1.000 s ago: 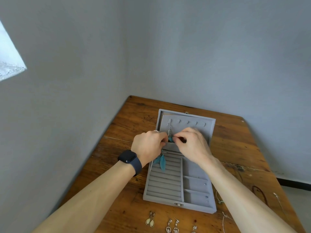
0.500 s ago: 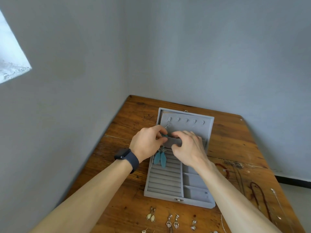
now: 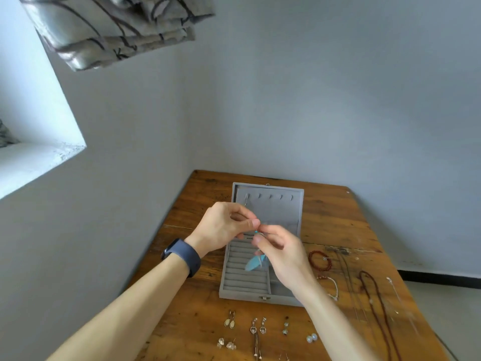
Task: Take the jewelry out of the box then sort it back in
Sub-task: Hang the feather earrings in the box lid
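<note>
Left hand [image 3: 226,225]: thumb and forefinger pinched the top of the teal feather earring [image 3: 256,263], held above the jewelry box [image 3: 263,298].
Right hand [image 3: 283,254]: pinched the same earring just beneath, near its bead, probably steadying it to free the hook.
Earring: its feathers dangled over the box's ring rolls [image 3: 244,272], inside no compartment yet.
Drop earrings [image 3: 231,323]: lined up in front of the box, seemingly grouped by kind.
Red bead bracelet [image 3: 320,259], necklaces [image 3: 374,295]: lay right of the box, awaiting sorting.
</note>
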The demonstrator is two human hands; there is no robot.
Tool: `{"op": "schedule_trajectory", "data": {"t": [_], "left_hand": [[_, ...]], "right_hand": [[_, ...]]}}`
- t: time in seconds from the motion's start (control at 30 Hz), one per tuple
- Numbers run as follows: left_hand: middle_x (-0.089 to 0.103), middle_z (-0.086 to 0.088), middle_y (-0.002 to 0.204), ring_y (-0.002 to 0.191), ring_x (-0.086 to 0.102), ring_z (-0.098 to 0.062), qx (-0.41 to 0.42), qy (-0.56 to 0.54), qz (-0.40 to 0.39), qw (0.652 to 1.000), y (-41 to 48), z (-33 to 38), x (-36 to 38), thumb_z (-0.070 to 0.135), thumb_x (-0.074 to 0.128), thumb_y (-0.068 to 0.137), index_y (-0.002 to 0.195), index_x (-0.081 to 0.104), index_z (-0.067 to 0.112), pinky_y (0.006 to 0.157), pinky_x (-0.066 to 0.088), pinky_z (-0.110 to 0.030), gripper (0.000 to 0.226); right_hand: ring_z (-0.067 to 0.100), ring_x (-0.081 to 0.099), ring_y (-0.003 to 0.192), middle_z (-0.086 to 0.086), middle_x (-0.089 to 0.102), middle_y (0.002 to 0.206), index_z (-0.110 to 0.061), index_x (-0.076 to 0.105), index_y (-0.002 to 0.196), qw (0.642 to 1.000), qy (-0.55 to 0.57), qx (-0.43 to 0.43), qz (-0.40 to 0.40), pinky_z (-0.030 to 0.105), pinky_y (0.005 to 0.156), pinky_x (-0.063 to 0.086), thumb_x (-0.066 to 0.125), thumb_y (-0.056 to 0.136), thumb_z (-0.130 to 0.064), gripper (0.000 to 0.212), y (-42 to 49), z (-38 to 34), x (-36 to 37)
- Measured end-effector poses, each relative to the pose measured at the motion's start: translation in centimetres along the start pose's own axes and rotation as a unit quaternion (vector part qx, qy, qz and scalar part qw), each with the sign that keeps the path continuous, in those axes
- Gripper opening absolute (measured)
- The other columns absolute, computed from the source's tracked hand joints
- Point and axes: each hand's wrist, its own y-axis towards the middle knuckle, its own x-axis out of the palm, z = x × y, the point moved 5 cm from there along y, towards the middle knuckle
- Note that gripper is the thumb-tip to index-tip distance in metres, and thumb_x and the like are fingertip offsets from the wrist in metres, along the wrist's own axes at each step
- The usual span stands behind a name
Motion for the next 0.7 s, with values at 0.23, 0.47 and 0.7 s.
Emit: {"op": "schedule_trajectory", "data": {"t": [0.23,0.47,0.7], "left_hand": [[0.076,0.006,0.09,0.065,0.07,-0.011,0.026,0.087,-0.03,0.995,-3.4,2.9,0.4,0.022,0.073,0.091,0.1,0.076,0.024,0.066,0.056,-0.02,0.01],[0.07,0.011,0.096,0.063,0.067,-0.002,0.081,0.169,-0.045,0.981,-6.4,6.5,1.5,0.02,0.066,0.095,0.107,0.063,0.026,0.059,0.051,-0.013,0.013],[0.071,0.012,0.09,0.071,0.067,0.004,0.071,0.146,0.013,0.987,-7.4,7.4,1.1,0.026,0.073,0.09,0.101,0.07,0.024,0.062,0.056,-0.016,0.011]], "right_hand": [[0.009,0.071,0.073,-0.011,0.075,0.089,-0.032,0.07,0.108,0.999,0.021,0.02,0.035,0.017,0.062,0.053,0.064,0.097,-0.032,0.012,-4.0,-1.2,-1.4],[0.007,0.067,0.067,-0.009,0.073,0.08,-0.031,0.07,0.101,0.998,0.03,0.008,0.048,0.016,0.061,0.052,0.063,0.097,-0.033,0.008,-6.3,-3.0,-1.4],[0.011,0.068,0.062,-0.009,0.073,0.077,-0.034,0.07,0.095,0.995,0.013,-0.028,0.091,0.015,0.057,0.05,0.068,0.094,-0.031,0.004,-7.5,-4.6,-1.8]]}}
